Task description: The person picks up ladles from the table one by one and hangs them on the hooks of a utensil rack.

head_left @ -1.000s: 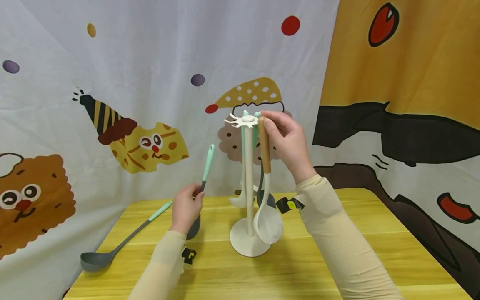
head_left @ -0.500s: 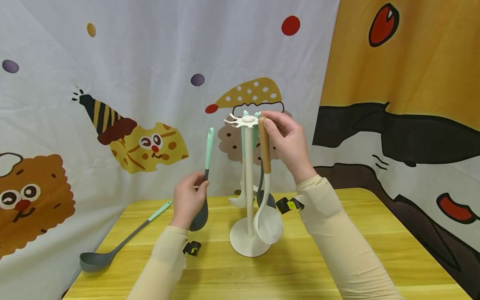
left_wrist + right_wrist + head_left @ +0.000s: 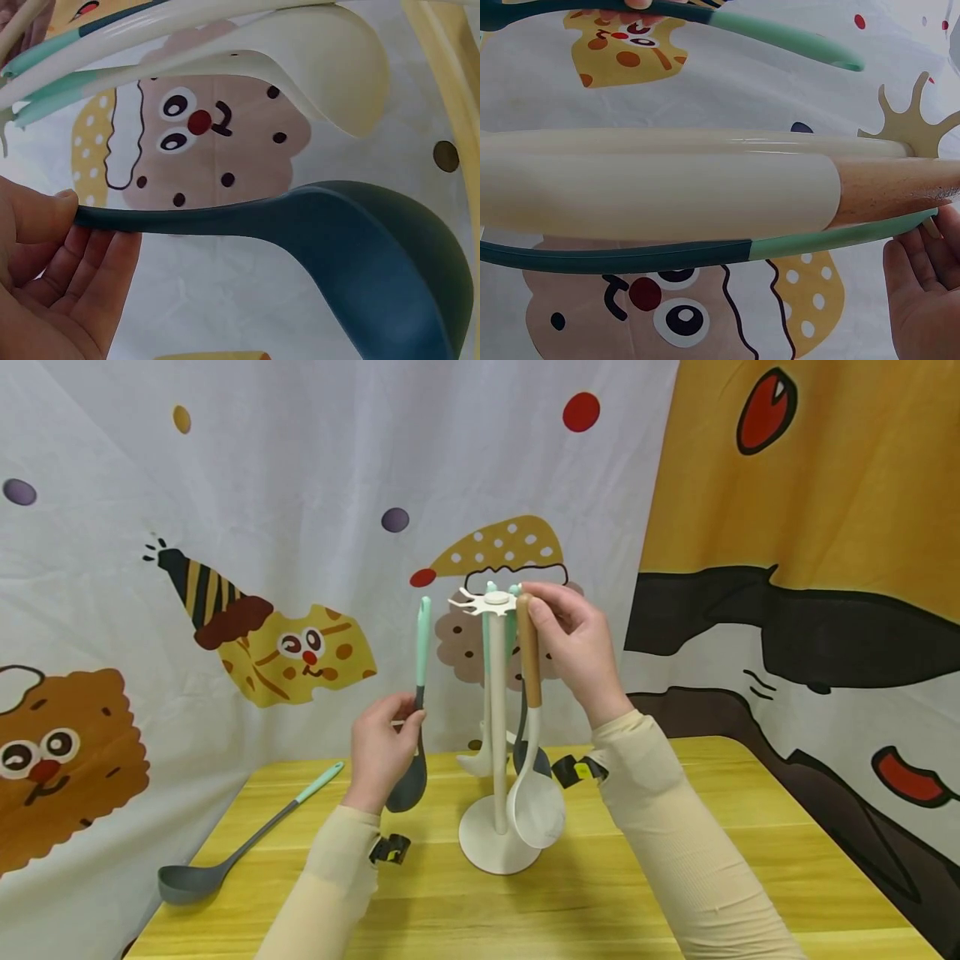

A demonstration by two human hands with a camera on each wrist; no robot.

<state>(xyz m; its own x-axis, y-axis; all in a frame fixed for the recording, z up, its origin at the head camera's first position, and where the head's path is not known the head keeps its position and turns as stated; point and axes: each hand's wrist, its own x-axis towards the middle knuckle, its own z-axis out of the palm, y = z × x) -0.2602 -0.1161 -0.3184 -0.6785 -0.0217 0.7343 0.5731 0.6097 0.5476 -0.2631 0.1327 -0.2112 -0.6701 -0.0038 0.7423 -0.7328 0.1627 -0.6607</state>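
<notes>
My left hand pinches the dark neck of a mint-handled cooking spoon, held upright left of a white utensil stand. In the left wrist view, thumb and fingertips grip the spoon's neck, and its wide bowl points away from the hand. My right hand pinches the top of the wooden handle of a white ladle, at the rim of the stand's hook crown. The ladle hangs down over the base. In the right wrist view, its wooden handle partly hides the stand's post.
A dark grey ladle with a mint handle lies on the wooden table at the left. Behind the post hang a white utensil and a dark utensil. A printed curtain stands behind the table.
My left hand has raised the cooking spoon, brought it slightly right toward the stand and turned it more upright. The right hand and white ladle have stayed in place.
</notes>
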